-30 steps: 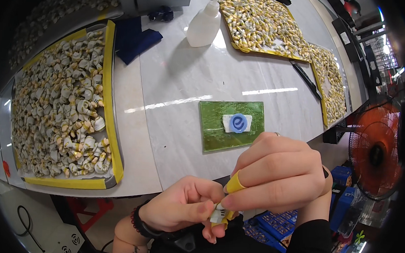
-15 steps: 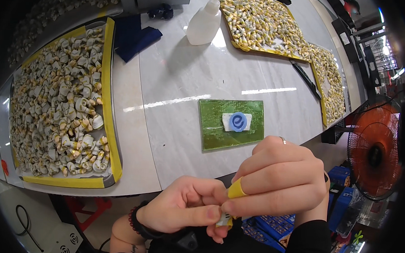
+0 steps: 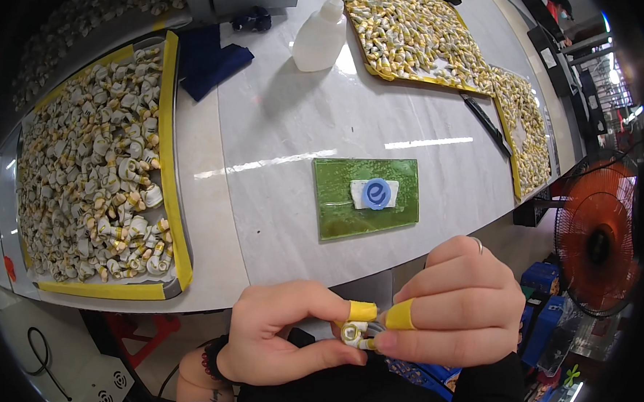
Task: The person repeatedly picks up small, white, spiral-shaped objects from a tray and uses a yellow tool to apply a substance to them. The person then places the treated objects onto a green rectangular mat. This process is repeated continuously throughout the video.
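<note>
My left hand [image 3: 286,330] pinches a small white-and-yellow figurine [image 3: 351,333] between thumb and forefinger, close in front of me below the table edge. A round opening with a yellow rim faces up on it. From the right, the thumb and a finger of my right hand [image 3: 462,310] close on the figurine's narrow end. Yellow tape wraps a finger of each hand. Beyond the hands, a green rectangular pad [image 3: 329,212] lies on the table. On the pad rests a white block under a blue round piece [image 3: 376,194] with a dark curved mark.
A yellow-taped tray [image 3: 180,259] of similar small pieces fills the left side. Two more piece-filled trays, one with a yellow edge [image 3: 415,83], sit at the far right. A white squeeze bottle [image 3: 319,44], dark blue cloth [image 3: 220,68], black knife [image 3: 486,122] and orange fan [image 3: 597,237] surround the work area.
The figurine has turned so that its round opening shows. My left forefinger has straightened across it, and my right hand has shifted slightly right and down.
</note>
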`<state>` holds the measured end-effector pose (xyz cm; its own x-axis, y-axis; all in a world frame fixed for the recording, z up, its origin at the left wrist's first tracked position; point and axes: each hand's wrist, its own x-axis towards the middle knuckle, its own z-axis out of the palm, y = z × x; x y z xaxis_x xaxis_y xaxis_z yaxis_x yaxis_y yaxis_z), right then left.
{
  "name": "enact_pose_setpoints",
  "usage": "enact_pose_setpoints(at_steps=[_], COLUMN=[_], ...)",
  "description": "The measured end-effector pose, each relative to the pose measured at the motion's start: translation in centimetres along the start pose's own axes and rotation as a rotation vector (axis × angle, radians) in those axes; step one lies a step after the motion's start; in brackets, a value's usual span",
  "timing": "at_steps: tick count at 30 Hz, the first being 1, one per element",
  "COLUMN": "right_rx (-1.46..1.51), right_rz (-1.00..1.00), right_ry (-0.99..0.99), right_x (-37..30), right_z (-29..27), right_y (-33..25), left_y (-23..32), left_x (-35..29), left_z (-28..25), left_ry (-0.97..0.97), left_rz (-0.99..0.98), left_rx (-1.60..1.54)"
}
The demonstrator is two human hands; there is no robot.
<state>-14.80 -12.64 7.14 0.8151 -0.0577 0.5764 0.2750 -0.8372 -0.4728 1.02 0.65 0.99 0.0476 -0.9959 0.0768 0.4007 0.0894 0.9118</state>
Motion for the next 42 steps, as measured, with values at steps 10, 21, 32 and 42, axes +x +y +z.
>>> enact_pose_setpoints(at_steps=[10,21,32,42], right_rx=[-0.780,-0.778,-0.558,-0.206], right_rz=[0.507,1.148,1.031,0.453], right_ry=[0.377,-0.019,0.083,-0.150], right_x=[-2.8,-17.4,-12.2,-1.9], right_z=[-12.4,-20.9,-19.9,-3.9], right_y=[3.0,15.7,12.7,4.0], left_y=[1.0,-0.8,-0.8,-0.8], left_x=[-0.9,-0.4,-0.1,-0.6], left_z=[-0.5,-0.9,-0.6,-1.7], left_ry=[0.058,0.201,0.186,0.114], left_rz=[0.070,-0.062,-0.068,-0.100], left_rx=[-0.024,-0.225,-0.309,-0.342])
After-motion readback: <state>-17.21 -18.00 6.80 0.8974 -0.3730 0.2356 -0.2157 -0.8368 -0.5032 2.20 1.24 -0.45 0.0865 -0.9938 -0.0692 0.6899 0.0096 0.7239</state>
